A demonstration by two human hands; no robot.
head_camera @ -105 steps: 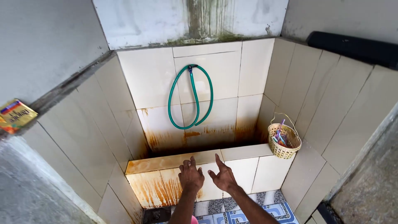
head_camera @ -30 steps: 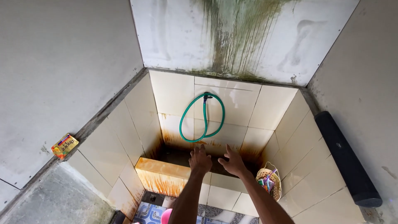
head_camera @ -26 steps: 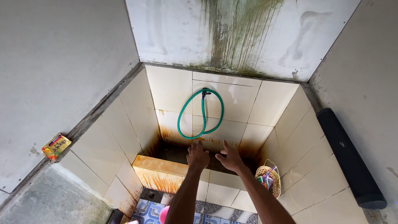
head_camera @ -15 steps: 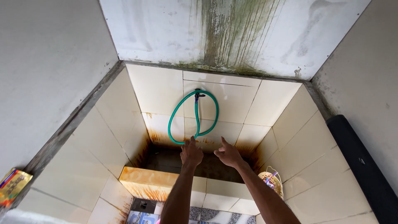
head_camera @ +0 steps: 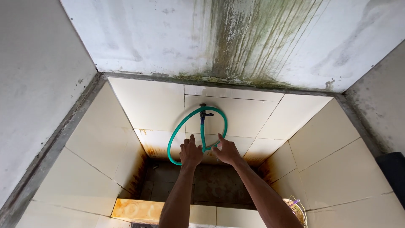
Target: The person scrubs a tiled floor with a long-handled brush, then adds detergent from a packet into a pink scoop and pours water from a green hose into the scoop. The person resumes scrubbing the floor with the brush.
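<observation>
I see both hands raised toward the green rubber hose (head_camera: 179,135) that hangs in a loop from the small dark tap (head_camera: 205,114) on the cream tiled back wall (head_camera: 147,105). My left hand (head_camera: 190,153) has its fingers spread and empty, fingertips just inside the lower part of the loop, near the hose but seemingly not gripping it. My right hand (head_camera: 226,150) is also spread and holds nothing, its fingertips just beside the loop's bottom right bend. Below them lies the rust-stained tiled basin (head_camera: 168,185).
</observation>
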